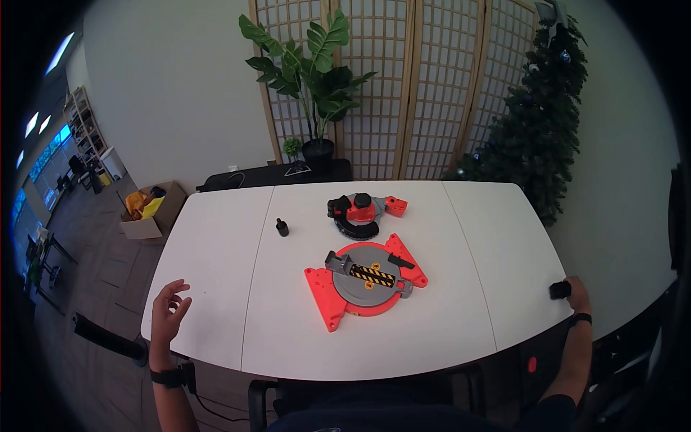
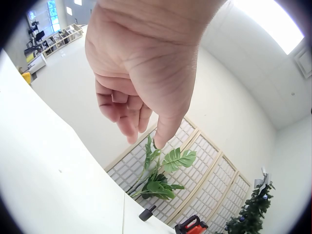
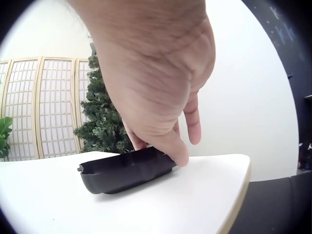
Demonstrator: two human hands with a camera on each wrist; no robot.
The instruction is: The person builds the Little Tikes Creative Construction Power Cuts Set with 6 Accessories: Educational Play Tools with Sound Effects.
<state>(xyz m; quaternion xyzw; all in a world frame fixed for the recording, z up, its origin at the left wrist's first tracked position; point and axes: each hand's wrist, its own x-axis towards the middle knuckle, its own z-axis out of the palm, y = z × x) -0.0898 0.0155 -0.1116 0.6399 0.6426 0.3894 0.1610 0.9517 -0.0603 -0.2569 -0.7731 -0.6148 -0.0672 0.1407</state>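
At the table's right edge, my right hand point(image 1: 578, 294) pinches a black plastic part point(image 1: 560, 290); in the right wrist view the thumb and fingers of the hand point(image 3: 161, 83) are on one end of this hollow black part point(image 3: 127, 170), low at the tabletop. My left hand point(image 1: 168, 315) hangs above the table's left side with loosely bent fingers and holds nothing; the left wrist view shows the same empty hand point(image 2: 141, 68). A red and grey round base point(image 1: 363, 295) with a yellow-black striped strip lies mid-table. Behind it sits a red and black saw-like piece point(image 1: 361, 209).
A small black bottle-shaped piece point(image 1: 282, 227) lies left of the saw-like piece on the white table point(image 1: 209, 288). Beyond the table stand a potted plant point(image 1: 317, 86), a folding screen and a decorated tree point(image 1: 525, 122). A cardboard box point(image 1: 155, 219) is on the floor at left.
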